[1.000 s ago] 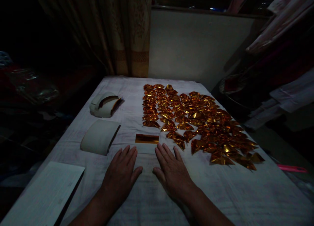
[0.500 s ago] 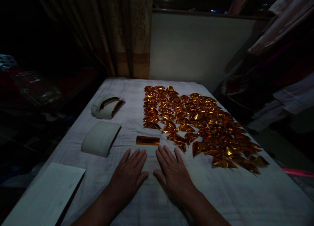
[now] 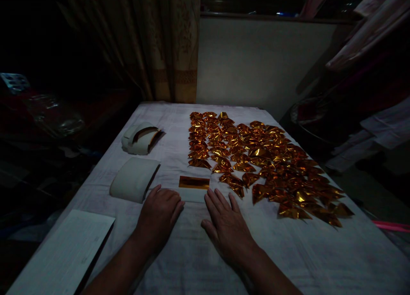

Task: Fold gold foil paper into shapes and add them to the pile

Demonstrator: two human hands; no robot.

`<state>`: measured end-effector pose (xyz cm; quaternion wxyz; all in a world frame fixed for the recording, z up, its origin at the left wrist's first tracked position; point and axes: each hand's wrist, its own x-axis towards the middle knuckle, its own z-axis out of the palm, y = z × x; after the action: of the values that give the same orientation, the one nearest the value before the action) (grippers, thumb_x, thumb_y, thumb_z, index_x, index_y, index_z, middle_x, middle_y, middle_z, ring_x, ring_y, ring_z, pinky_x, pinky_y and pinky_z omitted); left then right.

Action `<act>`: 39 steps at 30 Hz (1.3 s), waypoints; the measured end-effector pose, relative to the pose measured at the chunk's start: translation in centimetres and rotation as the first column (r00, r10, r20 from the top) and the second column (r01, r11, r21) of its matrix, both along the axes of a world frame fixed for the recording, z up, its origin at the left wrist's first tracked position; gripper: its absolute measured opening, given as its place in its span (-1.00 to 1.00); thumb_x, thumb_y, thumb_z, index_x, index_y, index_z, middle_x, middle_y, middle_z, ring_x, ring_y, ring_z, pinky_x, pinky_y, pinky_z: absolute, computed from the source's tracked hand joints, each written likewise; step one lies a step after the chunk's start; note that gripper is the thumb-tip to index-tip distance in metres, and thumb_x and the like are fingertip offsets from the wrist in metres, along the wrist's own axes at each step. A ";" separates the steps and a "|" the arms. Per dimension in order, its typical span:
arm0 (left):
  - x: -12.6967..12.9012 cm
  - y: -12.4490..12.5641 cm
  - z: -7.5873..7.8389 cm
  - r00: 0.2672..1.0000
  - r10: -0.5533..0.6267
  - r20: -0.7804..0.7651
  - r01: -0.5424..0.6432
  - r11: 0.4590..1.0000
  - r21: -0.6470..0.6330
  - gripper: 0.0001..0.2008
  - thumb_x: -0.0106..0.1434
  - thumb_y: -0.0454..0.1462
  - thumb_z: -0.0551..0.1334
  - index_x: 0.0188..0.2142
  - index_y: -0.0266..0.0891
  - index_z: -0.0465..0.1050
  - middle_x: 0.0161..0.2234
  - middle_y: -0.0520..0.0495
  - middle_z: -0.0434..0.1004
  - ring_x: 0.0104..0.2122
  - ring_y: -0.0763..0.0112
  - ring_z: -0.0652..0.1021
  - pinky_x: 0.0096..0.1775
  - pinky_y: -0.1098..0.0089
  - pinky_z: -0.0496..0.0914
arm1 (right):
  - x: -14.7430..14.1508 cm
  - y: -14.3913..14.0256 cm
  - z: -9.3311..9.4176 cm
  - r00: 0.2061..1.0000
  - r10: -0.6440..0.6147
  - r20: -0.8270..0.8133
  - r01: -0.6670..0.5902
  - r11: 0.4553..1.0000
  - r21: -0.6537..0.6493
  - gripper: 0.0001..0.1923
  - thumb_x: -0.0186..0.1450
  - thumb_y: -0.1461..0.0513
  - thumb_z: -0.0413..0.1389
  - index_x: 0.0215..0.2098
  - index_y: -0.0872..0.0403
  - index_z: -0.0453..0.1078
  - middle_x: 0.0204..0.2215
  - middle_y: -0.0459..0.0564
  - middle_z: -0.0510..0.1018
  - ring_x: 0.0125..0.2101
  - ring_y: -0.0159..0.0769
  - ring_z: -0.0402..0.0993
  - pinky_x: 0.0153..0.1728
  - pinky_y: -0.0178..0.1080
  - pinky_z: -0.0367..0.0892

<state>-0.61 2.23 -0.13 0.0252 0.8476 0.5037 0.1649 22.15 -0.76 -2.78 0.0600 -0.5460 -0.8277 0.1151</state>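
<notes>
A folded sheet of white paper with a gold foil band lies flat on the bed-like table, in front of my hands. My right hand rests flat, fingers stretched out, with its fingertips at the paper's right end. At the left end, my left hand has its fingers curled in and its thumb beside them. Whether those fingertips pinch the paper's edge is hidden. Many folded gold foil paper pieces, shaped like ingots, spread in rows beyond and right of my right hand.
On the left lie a curved stack of pale paper, another bent stack with a band and a flat white board or box. A white cloth covers the table. Curtain and wall stand behind; hanging clothes at right.
My left hand has moved a little left and up, and its flat fingers have curled in at the paper's left end. My right hand stays flat in about the same place.
</notes>
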 end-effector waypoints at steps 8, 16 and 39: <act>0.1 2.3 -1.5 0.980 0.090 0.176 -0.077 0.994 -0.080 -0.67 0.26 -0.21 0.31 0.01 -0.16 0.43 -0.01 -0.13 0.50 0.01 0.12 0.46 0.03 0.10 0.36 | 0.0 0.0 0.1 1.000 0.010 -0.019 -0.009 1.000 0.026 -0.36 0.45 0.04 0.00 0.41 0.10 0.06 0.40 0.06 0.07 0.39 -0.02 -0.07 0.35 0.25 -0.15; -0.1 2.3 -1.7 0.972 0.108 0.211 -0.080 0.987 -0.140 -0.70 0.20 -0.22 0.37 -0.08 -0.14 0.43 -0.01 -0.09 0.49 0.02 0.10 0.44 0.05 0.07 0.33 | 0.0 -0.2 -0.2 1.000 -0.002 -0.015 0.004 0.997 0.073 -0.37 0.43 0.05 0.05 0.38 0.08 0.12 0.39 0.14 0.08 0.39 0.03 -0.05 0.33 0.27 -0.10; 0.0 1.7 -1.9 0.962 0.033 0.272 -0.021 0.999 -0.050 -0.84 0.22 -0.29 0.28 -0.20 -0.14 0.38 -0.20 -0.05 0.53 -0.10 0.16 0.49 0.01 0.10 0.31 | 0.8 0.4 -2.0 0.922 -0.051 -0.384 0.185 0.929 0.322 -0.36 0.40 0.19 0.03 0.41 0.04 0.03 0.11 0.16 0.50 0.08 -0.05 0.42 0.04 0.02 0.37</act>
<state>-0.66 3.96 -2.05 0.1118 0.8091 0.5106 0.2685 22.94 -0.36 -4.73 0.3179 -0.5445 -0.7737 0.0619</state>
